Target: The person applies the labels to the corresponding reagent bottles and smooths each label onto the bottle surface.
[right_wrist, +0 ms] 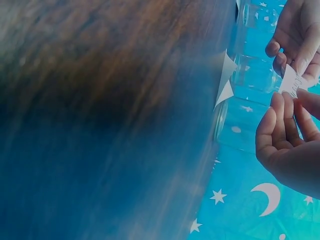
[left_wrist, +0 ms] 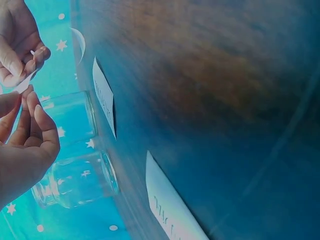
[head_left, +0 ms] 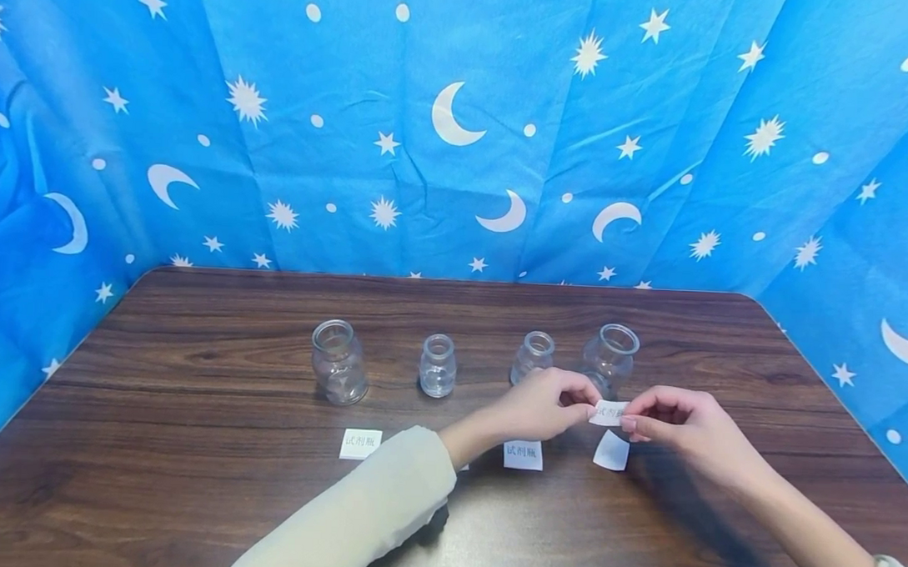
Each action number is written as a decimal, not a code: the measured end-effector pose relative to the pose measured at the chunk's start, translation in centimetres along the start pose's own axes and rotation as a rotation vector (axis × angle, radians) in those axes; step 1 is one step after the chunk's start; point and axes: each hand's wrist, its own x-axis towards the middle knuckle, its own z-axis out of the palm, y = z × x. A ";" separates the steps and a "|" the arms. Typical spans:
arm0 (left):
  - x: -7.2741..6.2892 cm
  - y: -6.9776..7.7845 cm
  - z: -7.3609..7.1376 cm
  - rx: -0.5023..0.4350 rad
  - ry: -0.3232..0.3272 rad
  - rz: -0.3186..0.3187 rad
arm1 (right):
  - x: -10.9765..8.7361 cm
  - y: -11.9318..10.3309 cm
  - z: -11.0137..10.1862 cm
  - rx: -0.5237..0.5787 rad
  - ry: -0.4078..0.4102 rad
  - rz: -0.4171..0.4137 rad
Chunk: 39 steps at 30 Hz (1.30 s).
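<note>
A small white printed label (head_left: 607,413) is stretched between both hands above the table. My left hand (head_left: 547,405) pinches its left end between thumb and fingers, and my right hand (head_left: 693,425) pinches the right end. In the right wrist view, part of the lettering shows on the label (right_wrist: 291,82). Just below lies a blank white piece of paper (head_left: 611,451), its corners lifting. Behind the hands stand a wide-mouthed glass jar (head_left: 609,356) and a smaller glass bottle (head_left: 536,353), the latter partly covered by my left hand.
Another printed label (head_left: 523,455) lies below my left wrist, and one more (head_left: 361,444) lies farther left. A small glass bottle (head_left: 438,366) and a larger glass jar (head_left: 339,363) stand to the left on the wooden table (head_left: 192,475). Blue starry cloth (head_left: 354,146) hangs behind.
</note>
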 end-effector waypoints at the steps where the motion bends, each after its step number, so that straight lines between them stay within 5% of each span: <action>1: 0.0 -0.1 0.0 -0.001 0.001 0.001 | 0.0 0.0 0.0 -0.002 0.006 0.000; 20: 0.2 -0.3 0.2 0.003 -0.001 -0.019 | 0.4 0.4 0.1 -0.043 0.021 0.029; 39: 0.5 0.0 0.6 0.038 0.078 -0.101 | 1.0 0.7 -0.6 -0.100 0.022 0.065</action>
